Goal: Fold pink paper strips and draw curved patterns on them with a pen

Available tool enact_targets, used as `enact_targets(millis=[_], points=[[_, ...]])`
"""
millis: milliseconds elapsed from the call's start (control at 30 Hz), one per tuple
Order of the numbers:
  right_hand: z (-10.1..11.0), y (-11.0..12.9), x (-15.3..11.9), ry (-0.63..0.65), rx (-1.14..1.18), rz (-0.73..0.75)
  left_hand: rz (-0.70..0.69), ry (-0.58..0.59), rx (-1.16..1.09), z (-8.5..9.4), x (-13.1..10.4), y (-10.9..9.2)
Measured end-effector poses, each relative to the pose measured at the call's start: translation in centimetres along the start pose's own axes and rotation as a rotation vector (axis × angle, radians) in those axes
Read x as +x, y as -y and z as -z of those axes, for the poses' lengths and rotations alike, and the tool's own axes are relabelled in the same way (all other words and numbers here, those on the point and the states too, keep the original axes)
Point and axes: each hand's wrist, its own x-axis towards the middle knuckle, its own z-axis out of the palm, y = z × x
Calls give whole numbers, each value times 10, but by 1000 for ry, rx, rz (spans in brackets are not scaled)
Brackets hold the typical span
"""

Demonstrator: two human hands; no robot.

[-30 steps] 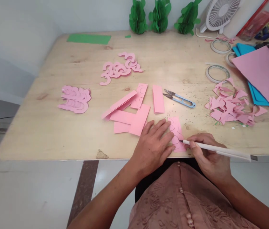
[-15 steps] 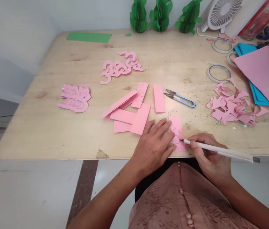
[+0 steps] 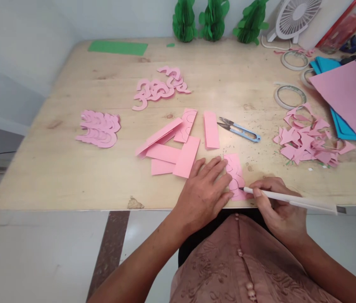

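Observation:
Near the table's front edge lies a small pink paper piece [image 3: 235,168] with dark curved lines drawn on it. My left hand [image 3: 203,191] rests flat across its left side, fingers stretched out and covering part of it. A white pen [image 3: 287,197] is pinched in my right hand [image 3: 280,210], its dark tip touching the paper's lower right part. Beyond my left hand is a loose heap of folded pink paper strips [image 3: 187,158], one of them bearing drawn arcs. A single pink strip [image 3: 211,130] lies beside blue-handled thread snips [image 3: 241,129].
Wavy pink cut-outs [image 3: 157,89] lie mid-table, and a stack of scalloped pink pieces [image 3: 99,128] is at left. Pink scraps [image 3: 307,139], tape rolls [image 3: 290,97] and pink sheet [image 3: 351,101] occupy the right. Green paper trees [image 3: 184,21] and a white fan [image 3: 297,17] stand behind.
The pen tip has moved slightly down and right along the pink paper, and the right hand has shifted a little with it. My left hand stays in place on the paper.

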Motion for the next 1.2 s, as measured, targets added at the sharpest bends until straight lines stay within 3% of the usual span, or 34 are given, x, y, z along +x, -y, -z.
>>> enact_targets(millis=[267, 1200], points=[[0, 3, 0, 18, 9, 58, -2, 5, 7, 0, 0, 0], [-4, -3, 1, -46, -50, 58, -5, -13, 6, -1, 1, 0]])
